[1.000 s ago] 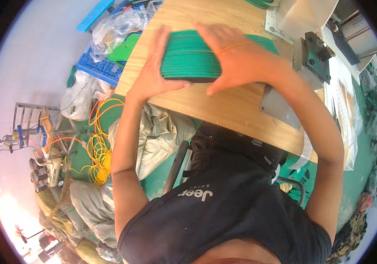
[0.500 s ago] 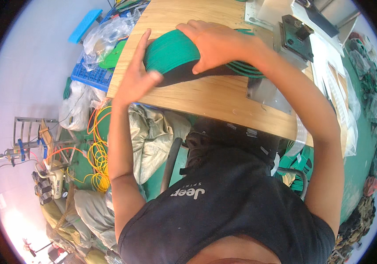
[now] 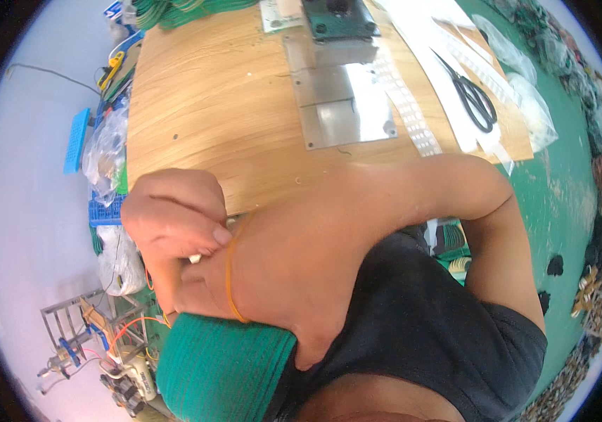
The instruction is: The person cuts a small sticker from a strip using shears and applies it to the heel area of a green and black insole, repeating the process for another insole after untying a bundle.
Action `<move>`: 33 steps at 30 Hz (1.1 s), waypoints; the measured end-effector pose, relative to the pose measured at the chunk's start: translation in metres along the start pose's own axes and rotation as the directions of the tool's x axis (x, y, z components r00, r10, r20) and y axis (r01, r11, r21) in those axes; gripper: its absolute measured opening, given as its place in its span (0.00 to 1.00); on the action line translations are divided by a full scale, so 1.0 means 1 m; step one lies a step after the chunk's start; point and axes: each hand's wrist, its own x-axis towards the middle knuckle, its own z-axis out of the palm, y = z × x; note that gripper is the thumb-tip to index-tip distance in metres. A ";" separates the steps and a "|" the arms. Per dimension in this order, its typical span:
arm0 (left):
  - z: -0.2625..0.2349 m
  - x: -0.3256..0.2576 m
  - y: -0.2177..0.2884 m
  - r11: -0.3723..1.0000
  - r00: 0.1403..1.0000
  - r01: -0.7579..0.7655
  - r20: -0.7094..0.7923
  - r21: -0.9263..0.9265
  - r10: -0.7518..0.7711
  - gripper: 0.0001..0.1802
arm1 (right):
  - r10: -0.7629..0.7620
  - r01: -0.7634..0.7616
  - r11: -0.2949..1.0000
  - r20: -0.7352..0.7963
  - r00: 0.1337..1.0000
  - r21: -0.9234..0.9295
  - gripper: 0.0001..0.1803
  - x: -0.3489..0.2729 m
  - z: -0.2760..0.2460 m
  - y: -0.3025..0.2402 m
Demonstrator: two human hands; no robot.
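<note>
A thick stack of green, ribbed-looking flat pieces with a dark side (image 3: 227, 366) is close against my chest, at the lower edge of the view. Across its top lies my right hand (image 3: 287, 267), its thumb pressed on the dark side; the other fingers are partly hidden. An orange-yellow rubber band (image 3: 229, 271) loops around this hand. My left hand (image 3: 174, 214) is closed beside the right hand's fingers, knuckles up. What it grips is hidden, and a small white bit shows below its fingers.
Ahead is a wooden table (image 3: 202, 105) with a metal plate (image 3: 347, 105), a dark block fixture (image 3: 343, 17), black scissors (image 3: 477, 102) and white strips (image 3: 420, 63). More green pieces (image 3: 188, 13) lie at its far left. A blue crate (image 3: 107, 211) stands left of the table.
The stack has come off the table toward my chest. My left hand has gone from spread to closed, and a rubber band now shows around my right hand. The view has shifted.
</note>
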 end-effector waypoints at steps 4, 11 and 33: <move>0.001 0.009 -0.035 0.988 1.000 0.009 -0.019 -0.155 -0.012 0.10 | -0.016 0.013 1.000 -0.123 0.992 -0.022 0.40 -0.010 0.000 0.009; 0.010 0.024 -0.069 0.921 0.951 0.116 0.310 -0.372 0.006 0.08 | 0.132 -0.137 0.979 0.044 0.990 0.150 0.41 -0.026 0.002 0.011; -0.026 0.042 -0.027 0.969 0.995 -0.103 0.023 0.226 0.100 0.05 | -0.078 -0.418 0.586 -0.561 0.824 -0.695 0.39 -0.128 0.000 -0.052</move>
